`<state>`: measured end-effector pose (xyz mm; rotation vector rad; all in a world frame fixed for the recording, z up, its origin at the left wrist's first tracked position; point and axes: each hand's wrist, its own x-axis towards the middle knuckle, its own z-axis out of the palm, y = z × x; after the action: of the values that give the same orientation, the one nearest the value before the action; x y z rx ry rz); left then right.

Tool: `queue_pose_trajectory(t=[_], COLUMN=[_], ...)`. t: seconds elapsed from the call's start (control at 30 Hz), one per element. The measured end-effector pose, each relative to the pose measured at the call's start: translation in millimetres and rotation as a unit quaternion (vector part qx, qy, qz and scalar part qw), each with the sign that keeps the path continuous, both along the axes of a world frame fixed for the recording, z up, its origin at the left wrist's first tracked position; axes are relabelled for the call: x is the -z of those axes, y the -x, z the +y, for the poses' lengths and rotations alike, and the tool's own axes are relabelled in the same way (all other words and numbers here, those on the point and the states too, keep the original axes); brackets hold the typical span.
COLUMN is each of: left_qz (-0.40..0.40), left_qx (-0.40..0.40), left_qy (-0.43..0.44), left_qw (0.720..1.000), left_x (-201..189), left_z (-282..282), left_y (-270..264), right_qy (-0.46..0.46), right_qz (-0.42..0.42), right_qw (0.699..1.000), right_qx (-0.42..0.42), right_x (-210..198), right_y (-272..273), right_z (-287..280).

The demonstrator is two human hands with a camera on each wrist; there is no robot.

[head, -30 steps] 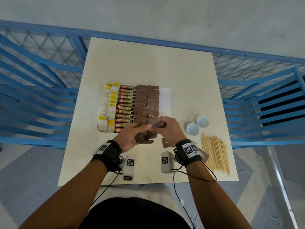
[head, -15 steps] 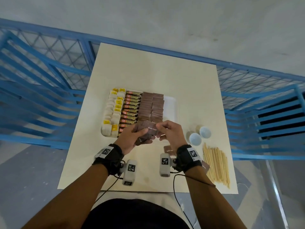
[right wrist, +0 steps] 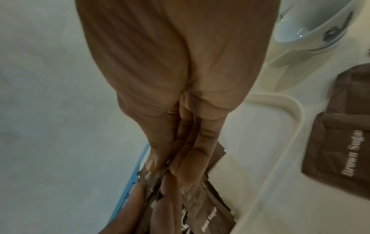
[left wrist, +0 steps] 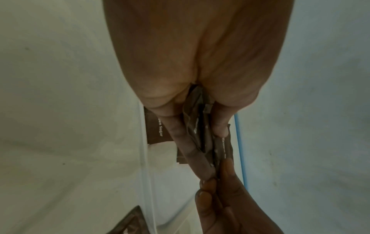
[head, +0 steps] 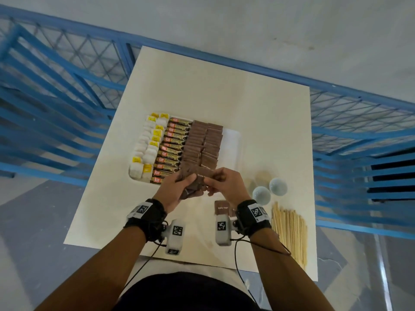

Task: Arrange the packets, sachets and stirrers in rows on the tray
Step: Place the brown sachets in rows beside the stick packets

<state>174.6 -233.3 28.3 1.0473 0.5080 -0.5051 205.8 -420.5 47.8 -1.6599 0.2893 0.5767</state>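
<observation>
A white tray [head: 234,140] holds rows of white and yellow sachets [head: 147,151], coffee stick packets [head: 174,149] and brown sugar sachets [head: 202,142]. My left hand [head: 190,182] grips a stack of brown sugar sachets [head: 195,184] just above the tray's near edge. My right hand [head: 211,181] pinches the top sachet [head: 203,174] of that stack. In the left wrist view the stack [left wrist: 197,126] sits between thumb and fingers. The right wrist view shows the right fingertips [right wrist: 186,166] closed on the sachets [right wrist: 208,216].
Loose brown sachets [head: 221,208] lie on the table by my right wrist, seen also in the right wrist view [right wrist: 340,134]. Two small pale bowls [head: 261,195] stand right of the tray. A pile of wooden stirrers [head: 289,230] lies at the near right. Blue railings surround the table.
Both hands have stayed together at the tray's near edge with the stack. The right fingers have shifted along the top sachet. The head view has moved closer.
</observation>
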Motion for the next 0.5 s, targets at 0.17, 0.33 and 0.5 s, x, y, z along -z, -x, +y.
queue_pose_trajectory(t=[0.17, 0.33, 0.5], left_qz=[0.036, 0.05, 0.056], left_qx=[-0.002, -0.018, -0.017], left_qy=[-0.027, -0.045, -0.051], left_qw=[0.999, 0.998, 0.997], left_x=[12.5, 20.1, 19.5], left_z=[0.7, 12.7, 24.6], left_y=[7.9, 14.2, 14.1], right_qy=[0.046, 0.152, 0.22], right_qz=[0.003, -0.006, -0.007], right_qw=[0.998, 0.987, 0.973], right_qx=[0.036, 0.06, 0.062], right_x=[18.6, 42.2, 64.8], right_y=[-2.5, -12.7, -23.3], right_z=[-13.1, -10.1, 2.9])
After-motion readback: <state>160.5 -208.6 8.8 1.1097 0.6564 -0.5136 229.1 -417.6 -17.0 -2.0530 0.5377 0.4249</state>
